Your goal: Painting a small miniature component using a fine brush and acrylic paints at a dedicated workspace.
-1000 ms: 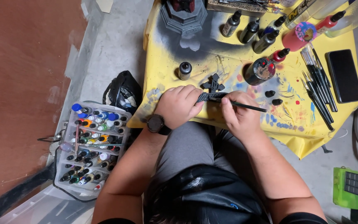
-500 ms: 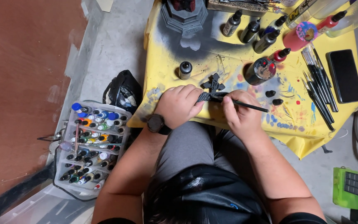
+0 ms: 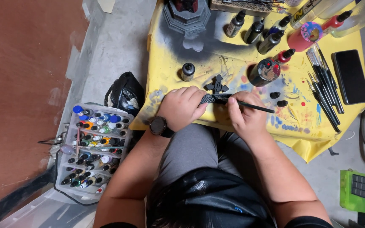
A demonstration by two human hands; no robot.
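Note:
My left hand, with a dark watch on its wrist, pinches a small black model part over the paint-stained yellow table cover. My right hand grips a thin black paintbrush, its tip meeting the part. Just beyond lies another black cross-shaped part. Two small black pieces rest to the right of my hands.
Dark paint bottles, a small capped bottle, a paint-smeared jar, a row of brushes, a black phone and a grey model base sit on the cover. A clear bin of paint bottles and a black bag stand on the floor at left.
Almost nothing differs; my hands stay together over the table with the brush on the black part, shifting only slightly.

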